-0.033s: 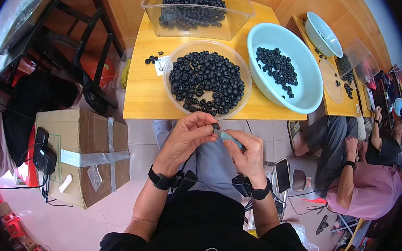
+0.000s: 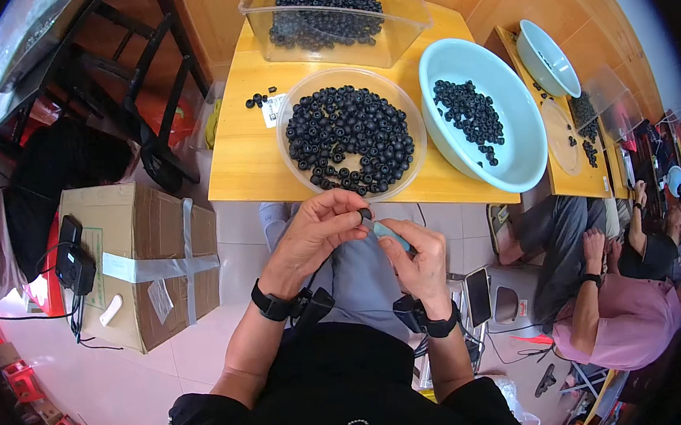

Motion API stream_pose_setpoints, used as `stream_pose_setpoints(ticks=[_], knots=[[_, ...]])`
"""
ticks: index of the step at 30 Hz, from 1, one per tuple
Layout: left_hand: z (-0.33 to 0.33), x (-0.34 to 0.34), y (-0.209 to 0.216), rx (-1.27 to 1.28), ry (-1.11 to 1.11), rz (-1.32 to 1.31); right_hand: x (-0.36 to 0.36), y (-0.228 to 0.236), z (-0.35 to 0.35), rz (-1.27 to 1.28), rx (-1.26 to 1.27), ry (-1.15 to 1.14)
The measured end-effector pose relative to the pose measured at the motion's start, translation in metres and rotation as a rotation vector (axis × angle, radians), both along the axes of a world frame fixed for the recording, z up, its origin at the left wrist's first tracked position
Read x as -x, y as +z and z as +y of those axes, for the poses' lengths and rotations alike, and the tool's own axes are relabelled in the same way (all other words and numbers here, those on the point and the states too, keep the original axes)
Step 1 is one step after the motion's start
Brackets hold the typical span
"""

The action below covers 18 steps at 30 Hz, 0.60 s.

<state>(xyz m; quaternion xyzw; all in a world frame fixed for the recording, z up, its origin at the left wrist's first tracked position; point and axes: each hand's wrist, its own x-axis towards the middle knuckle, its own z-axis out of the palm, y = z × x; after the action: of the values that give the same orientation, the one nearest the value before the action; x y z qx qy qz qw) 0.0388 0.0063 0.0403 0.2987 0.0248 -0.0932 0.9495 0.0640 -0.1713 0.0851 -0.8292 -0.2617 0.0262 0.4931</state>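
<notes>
Between the thumb and fingers of my left hand (image 2: 318, 232) is a small black ring-shaped rubber part (image 2: 366, 213). My right hand (image 2: 419, 261) is closed around a small knife with a light-blue handle (image 2: 387, 231), its short grey blade tip against or very near the black part. Both hands are just in front of the table's near edge, over my lap. Right behind them, a round clear tray (image 2: 292, 174) holds many similar black parts (image 2: 350, 135). The fingers partly hide the black part and the knife handle.
On the yellow table (image 2: 243, 160), a light-blue basin (image 2: 523, 152) and a clear box (image 2: 401, 29) hold more black parts. A taped cardboard box (image 2: 147, 266) stands at left. To the right, a person in a pink top (image 2: 625, 321) sits by another table (image 2: 569, 183).
</notes>
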Motion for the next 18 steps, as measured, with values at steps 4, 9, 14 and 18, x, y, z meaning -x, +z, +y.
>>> stream_pose_setpoints(ticks=[4,9,14,18], knots=[[0.0017,-0.0005,-0.0013,0.0,-0.007,-0.016,0.0001,0.0004,0.001,0.015,-0.008,-0.013],[0.0021,-0.001,-0.0022,0.03,-0.025,-0.008,-0.0009,0.0003,-0.0019,0.019,0.013,0.004],[0.0012,-0.0005,-0.0036,0.029,-0.039,-0.003,-0.0013,-0.0005,-0.0027,-0.001,0.016,0.0],[0.0011,-0.0001,-0.0052,0.044,-0.061,-0.021,-0.0025,0.0,-0.0029,-0.034,0.009,0.015]])
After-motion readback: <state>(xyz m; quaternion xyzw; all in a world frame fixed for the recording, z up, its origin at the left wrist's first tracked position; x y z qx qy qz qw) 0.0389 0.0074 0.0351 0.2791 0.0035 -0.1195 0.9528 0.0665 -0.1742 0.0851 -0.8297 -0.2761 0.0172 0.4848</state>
